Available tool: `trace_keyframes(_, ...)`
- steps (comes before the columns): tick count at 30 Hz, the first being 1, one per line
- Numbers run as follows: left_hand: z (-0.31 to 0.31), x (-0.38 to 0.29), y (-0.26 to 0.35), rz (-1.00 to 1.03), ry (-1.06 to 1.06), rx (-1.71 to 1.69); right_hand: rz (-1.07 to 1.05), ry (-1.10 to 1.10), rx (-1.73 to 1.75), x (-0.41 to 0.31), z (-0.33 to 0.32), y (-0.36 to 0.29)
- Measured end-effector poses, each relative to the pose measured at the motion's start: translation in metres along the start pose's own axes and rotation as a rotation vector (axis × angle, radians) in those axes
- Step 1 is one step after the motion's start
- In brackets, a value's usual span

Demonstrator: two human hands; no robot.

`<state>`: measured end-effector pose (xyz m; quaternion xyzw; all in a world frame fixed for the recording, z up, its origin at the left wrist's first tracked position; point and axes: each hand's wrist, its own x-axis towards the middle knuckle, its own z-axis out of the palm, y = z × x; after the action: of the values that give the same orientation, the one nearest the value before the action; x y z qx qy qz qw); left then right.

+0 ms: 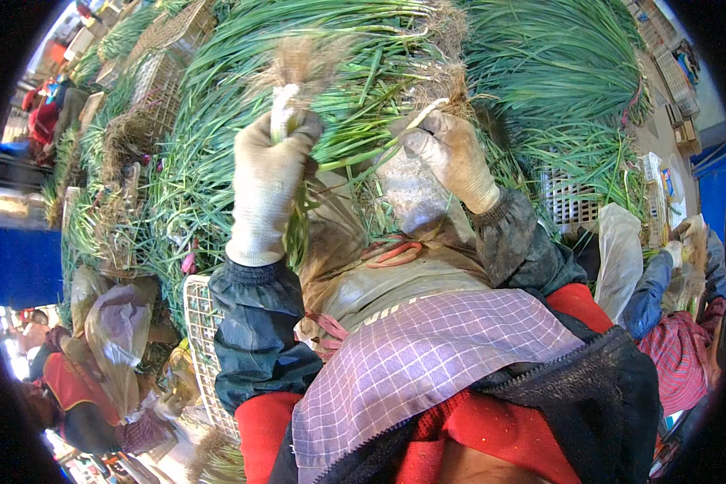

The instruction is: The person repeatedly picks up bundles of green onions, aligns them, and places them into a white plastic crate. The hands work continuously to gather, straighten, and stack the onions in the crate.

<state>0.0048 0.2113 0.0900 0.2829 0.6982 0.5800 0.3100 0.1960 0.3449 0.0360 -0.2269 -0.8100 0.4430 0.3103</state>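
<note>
My left hand (278, 151), in a whitish knit glove, is closed around a bunch of green onions (285, 109) whose white ends and blurred brown roots point up; their leaves hang below the fist. My right hand (444, 151), in a soiled glove, pinches a single green onion stalk (420, 115) by its pale root end, and its green part slants down towards the left hand. Beyond both hands lies a wide pile of green onions (363, 57), roots to the right. Red-handled scissors (394, 254) seem to rest on the plastic covering on my lap.
Another heap of green onions (550, 66) lies at upper right, above a white plastic crate (572, 202). A white crate (202, 357) stands by my left elbow. Other people sit at lower left (81, 387) and at right (671, 339), beside translucent plastic sheets.
</note>
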Motion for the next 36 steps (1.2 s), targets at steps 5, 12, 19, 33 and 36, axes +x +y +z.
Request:
trace_keyframes(5, 0.033, -0.008, -0.010, -0.001, -0.350, 0.095, 0.011, -0.046, 0.036, -0.006, 0.008, -0.011)
trace_keyframes(12, 0.028, -0.005, -0.018, 0.049, -0.368, 0.308, 0.313, -0.252, 0.621, -0.011, -0.012, -0.009)
trace_keyframes(19, -0.023, -0.008, -0.020, 0.027, 0.013, 0.151, 0.374, -0.315, 0.366, -0.027, -0.097, 0.024)
trace_keyframes(33, -0.066, -0.049, 0.026, 0.568, 0.277, 0.517, -0.173, -0.135, -1.114, 0.064, 0.021, 0.150)
trace_keyframes(36, -0.058, -0.053, 0.031, 0.507, 0.277, 0.005, -0.291, -0.087, -0.916, 0.069, 0.009, 0.097)
